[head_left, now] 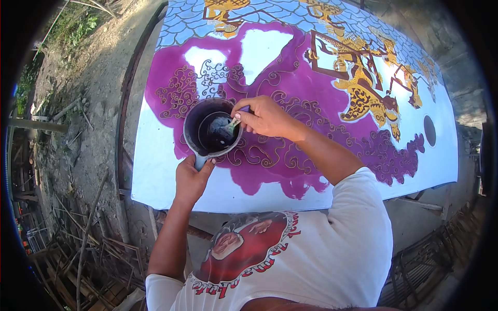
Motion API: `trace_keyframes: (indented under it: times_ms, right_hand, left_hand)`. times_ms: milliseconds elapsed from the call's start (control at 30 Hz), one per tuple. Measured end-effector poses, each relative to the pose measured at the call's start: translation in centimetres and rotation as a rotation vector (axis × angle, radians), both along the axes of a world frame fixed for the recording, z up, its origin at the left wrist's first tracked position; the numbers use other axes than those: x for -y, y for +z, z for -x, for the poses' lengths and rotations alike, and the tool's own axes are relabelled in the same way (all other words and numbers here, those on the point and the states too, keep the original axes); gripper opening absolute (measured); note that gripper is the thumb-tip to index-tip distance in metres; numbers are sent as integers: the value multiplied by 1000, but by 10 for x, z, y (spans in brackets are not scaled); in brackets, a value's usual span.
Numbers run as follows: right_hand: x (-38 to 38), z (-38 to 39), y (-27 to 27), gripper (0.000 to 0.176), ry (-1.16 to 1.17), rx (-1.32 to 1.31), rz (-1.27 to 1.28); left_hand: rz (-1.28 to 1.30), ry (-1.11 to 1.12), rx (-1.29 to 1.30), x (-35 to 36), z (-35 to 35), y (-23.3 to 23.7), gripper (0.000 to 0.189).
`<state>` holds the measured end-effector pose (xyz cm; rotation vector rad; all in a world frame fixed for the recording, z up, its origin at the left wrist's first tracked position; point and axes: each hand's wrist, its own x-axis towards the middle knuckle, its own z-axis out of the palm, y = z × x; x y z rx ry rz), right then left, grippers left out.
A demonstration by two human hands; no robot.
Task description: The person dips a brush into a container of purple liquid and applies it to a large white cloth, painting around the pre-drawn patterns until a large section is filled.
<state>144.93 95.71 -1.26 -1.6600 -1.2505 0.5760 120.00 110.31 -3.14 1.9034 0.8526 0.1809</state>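
My left hand (pixel 193 179) is closed round the light blue handle of a dipper (pixel 191 133), which I hold above the cloth. Dark purple, almost black dye (pixel 215 137) lies inside it. In my right hand (pixel 264 116) I grip a paintbrush (pixel 233 123); its purple handle end shows by my fingers and its bristles dip into the dye. Below both hands spreads a large white cloth (pixel 155 181), painted with broad magenta-purple areas, dark curling line patterns and yellow-brown figures.
Blue scale-like painting (pixel 181 18) runs along the cloth's far edge. A dark wooden beam (pixel 127 98) borders it on the left, beside bare ground (pixel 83 103). Sticks and scrap wood (pixel 88 259) lie at the lower left. Slatted material (pixel 430 259) is at the lower right.
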Motion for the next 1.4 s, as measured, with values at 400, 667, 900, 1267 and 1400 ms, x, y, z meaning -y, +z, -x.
trace_keyframes:
  times_ms: [400, 667, 900, 1267, 1400]
  right_hand:
    - [31, -164, -120, 27, -754, -956, -393]
    - [-58, -266, -145, 30, -1053, -890, -455]
    - [-24, -315, -159, 31, -1242, -806, -588]
    - [-22, -330, -160, 29, -1276, -554, -469]
    - [13, -316, -155, 29, -1105, -495, -278]
  left_hand:
    - [57, 76, -32, -14, -2, 2, 26]
    - [169, 155, -41, -4, 36, 16, 22]
    - [208, 182, 3, 3, 70, 25, 14]
    - [235, 216, -19, 5, 95, 29, 12]
    - [232, 226, -8, 3, 96, 27, 13]
